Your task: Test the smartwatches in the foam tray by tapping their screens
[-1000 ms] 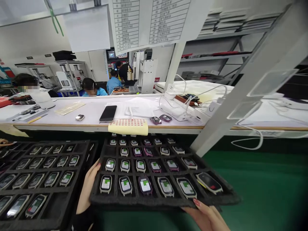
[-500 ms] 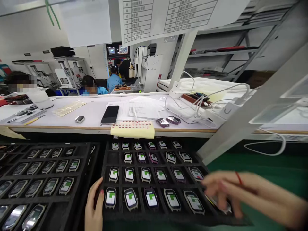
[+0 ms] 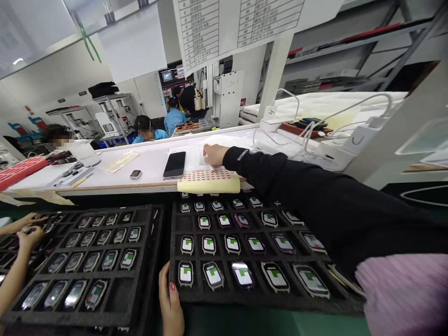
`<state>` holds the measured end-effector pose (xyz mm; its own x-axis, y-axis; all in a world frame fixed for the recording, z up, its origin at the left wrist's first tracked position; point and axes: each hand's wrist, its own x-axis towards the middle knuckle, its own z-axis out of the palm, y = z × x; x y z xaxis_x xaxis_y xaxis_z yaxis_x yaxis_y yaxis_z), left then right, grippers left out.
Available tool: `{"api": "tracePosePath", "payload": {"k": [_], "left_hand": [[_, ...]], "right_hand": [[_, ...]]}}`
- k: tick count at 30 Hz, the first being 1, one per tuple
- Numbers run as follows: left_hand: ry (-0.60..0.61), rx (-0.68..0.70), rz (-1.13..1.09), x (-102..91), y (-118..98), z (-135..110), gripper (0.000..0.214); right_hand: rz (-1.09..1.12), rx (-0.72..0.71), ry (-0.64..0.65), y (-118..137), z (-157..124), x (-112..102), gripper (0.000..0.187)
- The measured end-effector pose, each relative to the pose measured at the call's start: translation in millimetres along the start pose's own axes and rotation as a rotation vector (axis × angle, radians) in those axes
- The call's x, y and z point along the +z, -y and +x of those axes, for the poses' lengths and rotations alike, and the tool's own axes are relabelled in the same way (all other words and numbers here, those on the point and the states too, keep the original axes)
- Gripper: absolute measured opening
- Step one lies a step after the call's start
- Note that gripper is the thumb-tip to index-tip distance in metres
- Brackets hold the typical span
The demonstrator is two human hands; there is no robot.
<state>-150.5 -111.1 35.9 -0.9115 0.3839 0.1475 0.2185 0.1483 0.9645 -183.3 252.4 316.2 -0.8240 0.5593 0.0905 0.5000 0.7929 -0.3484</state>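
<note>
Around a black, rectangular, foam-like tray (image 3: pixel 245 297), probably light, best rim-held, the left hand (image 3: pixel 171 303) is touching at eight o'clock, the right hand (image 3: pixel 215 155) covering white papers (image 3: pixel 193 161) at eleven; both grips unclear.

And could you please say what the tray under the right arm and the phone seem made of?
The tray: probably dense foam, matte black, going by its thick, dull, slightly rough walls.
The phone: likely glass in front, as its black face looks flat and smooth; the pale edge could be metal or plastic.
</note>
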Motion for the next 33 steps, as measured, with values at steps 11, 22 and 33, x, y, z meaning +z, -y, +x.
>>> {"api": "tracePosePath", "payload": {"k": [11,22,33], "left_hand": [[-0.063,0.019,-0.111,2.9,21.1,7.0,0.067],[-0.055,0.073,-0.105,2.7,24.5,7.4,0.06],[-0.037,0.107,-0.082,-0.6,34.5,9.0,0.057]], "right_hand": [[0.03,0.078,-0.069,-16.8,36.3,7.0,0.028],[0.376,-0.078,-0.188,-16.0,34.2,22.7,0.034],[1.036,0.061,-0.241,-6.5,28.3,42.7,0.084]]}}
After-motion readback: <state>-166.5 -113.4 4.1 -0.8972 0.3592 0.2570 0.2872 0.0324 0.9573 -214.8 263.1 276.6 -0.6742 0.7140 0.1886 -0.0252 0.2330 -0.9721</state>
